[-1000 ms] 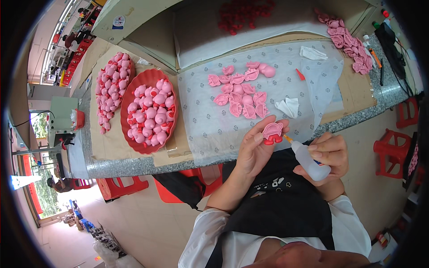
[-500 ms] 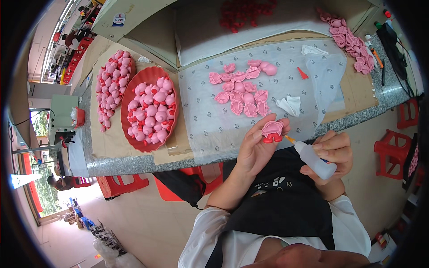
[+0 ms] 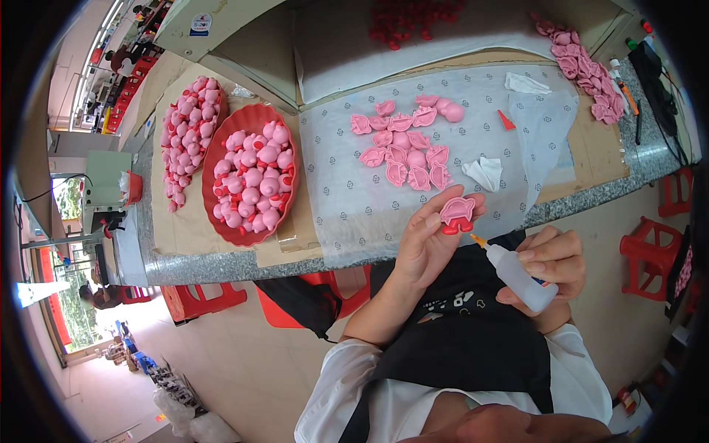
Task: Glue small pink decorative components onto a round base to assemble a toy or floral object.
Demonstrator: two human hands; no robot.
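Observation:
My left hand (image 3: 430, 244) holds a small figure part (image 3: 458, 214), a pink hollow half-shell with red legs, between thumb and fingers above the table's front edge. Closed round a white translucent squeeze bottle (image 3: 521, 279) is my right hand (image 3: 555, 260). The bottle's narrow orange-yellow tip (image 3: 479, 241) points at the red legs, slightly apart from them. Beyond my hands, several pink hollow shells (image 3: 418, 177) and rounded pink pieces (image 3: 450, 111) lie grouped on the white printed sheet (image 3: 332, 214).
A red scalloped bowl (image 3: 295, 173) full of pink-and-red figures stands left, beside another heap (image 3: 190, 122). Pink shells (image 3: 591, 81) are piled at far right. A crumpled white tissue (image 3: 484, 174) and a small red piece (image 3: 505, 119) lie on the sheet. Red pieces (image 3: 413, 18) sit inside the open-fronted booth.
The bottle's tip has moved from beside the pink shell to below it, near the red legs. My left hand has raised and tilted the figure part slightly. The whole view has shifted a little.

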